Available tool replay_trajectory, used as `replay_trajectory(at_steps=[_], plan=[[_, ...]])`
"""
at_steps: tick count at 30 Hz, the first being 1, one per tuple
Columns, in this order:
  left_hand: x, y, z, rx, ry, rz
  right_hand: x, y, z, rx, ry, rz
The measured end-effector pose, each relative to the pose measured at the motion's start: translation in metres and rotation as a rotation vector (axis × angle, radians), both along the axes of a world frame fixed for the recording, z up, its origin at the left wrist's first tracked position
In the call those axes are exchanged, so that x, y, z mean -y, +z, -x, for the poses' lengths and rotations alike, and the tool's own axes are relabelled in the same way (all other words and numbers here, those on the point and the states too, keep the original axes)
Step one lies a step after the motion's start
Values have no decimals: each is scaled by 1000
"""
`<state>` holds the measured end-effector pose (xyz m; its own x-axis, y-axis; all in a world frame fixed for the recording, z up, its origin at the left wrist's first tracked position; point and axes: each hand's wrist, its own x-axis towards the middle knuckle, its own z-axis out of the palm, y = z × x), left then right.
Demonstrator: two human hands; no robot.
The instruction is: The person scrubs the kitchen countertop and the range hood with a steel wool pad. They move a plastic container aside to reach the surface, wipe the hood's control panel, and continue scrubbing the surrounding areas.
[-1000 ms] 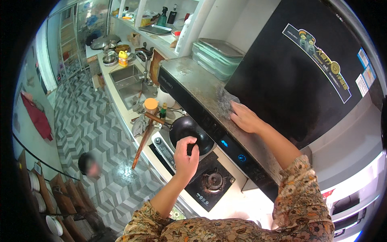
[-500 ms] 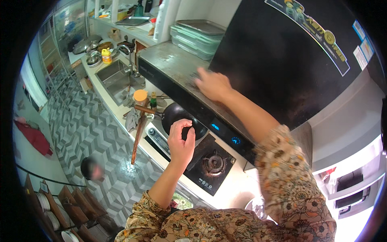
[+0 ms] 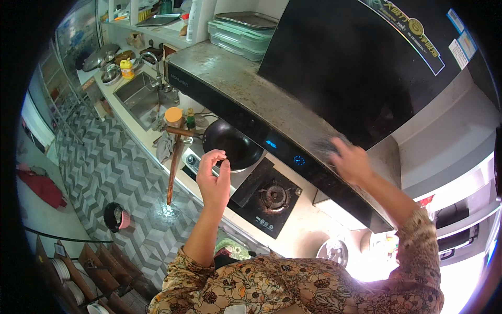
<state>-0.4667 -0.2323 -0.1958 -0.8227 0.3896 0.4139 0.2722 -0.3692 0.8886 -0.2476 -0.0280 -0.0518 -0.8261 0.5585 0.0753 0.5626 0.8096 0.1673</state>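
My right hand [image 3: 349,161] is over the right part of the range hood's stained top ledge [image 3: 230,70]. Under its fingertips is a dark grey pad [image 3: 325,146], smeared by motion. Loosely curled, my left hand [image 3: 213,178] hangs in the air before the hood, with a small gap between thumb and fingers and nothing seen in it. Beyond it, a black wok [image 3: 232,144] sits on the left side of the cooktop, partly below the hood's front panel [image 3: 235,118]. The right gas burner [image 3: 274,196] is bare.
Lidded glass containers [image 3: 238,42] stand at the ledge's left end, against the black hood body [image 3: 334,68]. A wooden-handled tool [image 3: 175,167] juts past the counter edge. Farther left are an orange-lidded jar [image 3: 173,116], a sink [image 3: 138,99] and a yellow bottle [image 3: 126,69].
My right hand has swept along the ledge from its left part to the right, the grey pad with it. My left hand stays nearly in place; the view has shifted slightly.
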Motion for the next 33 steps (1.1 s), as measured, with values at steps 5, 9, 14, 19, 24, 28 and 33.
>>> replay_trajectory(at_steps=[5, 9, 14, 19, 24, 28, 33], plan=[[3, 11, -10, -80, 71, 1, 15, 4, 206, -147, 336, 99], [14, -10, -9, 47, 91, 48, 19, 4, 235, -177, 360, 70], [56, -22, 12, 127, 168, 76, 27, 9, 117, 37, 361, 157], [103, -55, 29, 223, 315, 140, 17, 2, 94, -63, 430, 120], [109, -57, 14, 214, 327, 200, 29, 4, 284, -123, 472, 44], [100, -76, 16, 265, 328, 231, 12, -4, 392, -249, 521, 2], [126, -91, 26, 318, 359, 204, 21, 2, 324, -126, 561, 106]])
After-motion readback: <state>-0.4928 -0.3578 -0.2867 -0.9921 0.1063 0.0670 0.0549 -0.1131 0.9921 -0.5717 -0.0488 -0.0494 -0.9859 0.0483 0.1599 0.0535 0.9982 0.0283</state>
